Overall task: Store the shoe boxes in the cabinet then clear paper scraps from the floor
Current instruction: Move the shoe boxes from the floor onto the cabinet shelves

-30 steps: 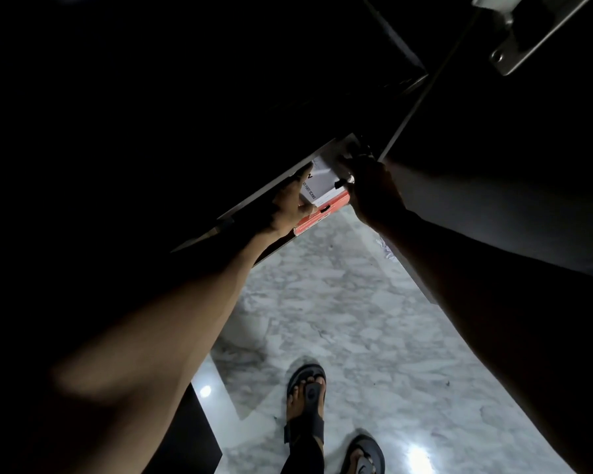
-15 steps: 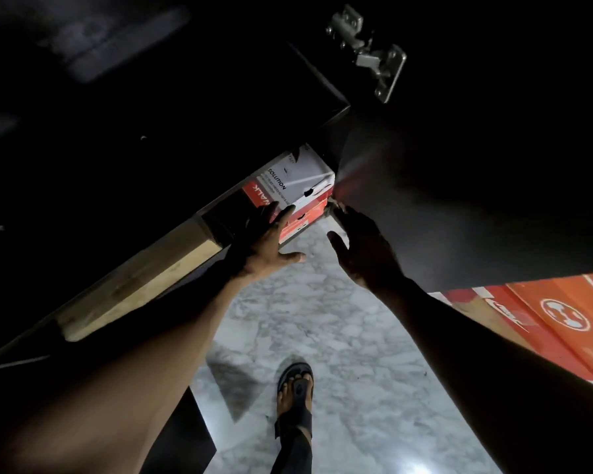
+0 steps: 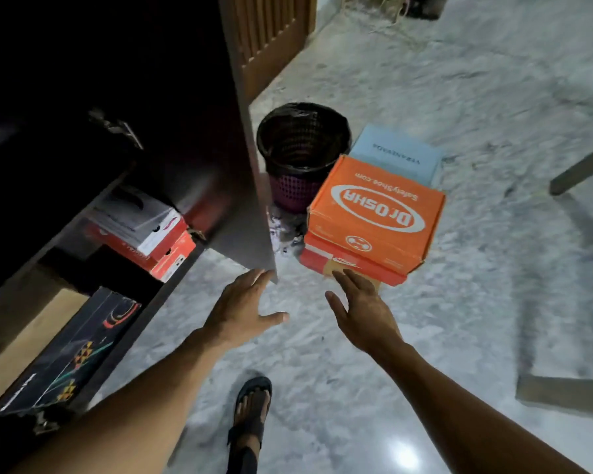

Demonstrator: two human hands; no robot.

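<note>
The left hand (image 3: 240, 306) and right hand (image 3: 363, 314) are reaching out with fingers spread, holding nothing, toward the orange shoe box (image 3: 374, 213) sitting on a stack just past the right hand, probably to lift it into the cabinet (image 3: 233, 186) beside the left hand.

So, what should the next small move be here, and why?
Probably grip the orange box by its sides: it tops the stack on the floor, and the left hand and right hand hover open and empty just short of it.
</note>
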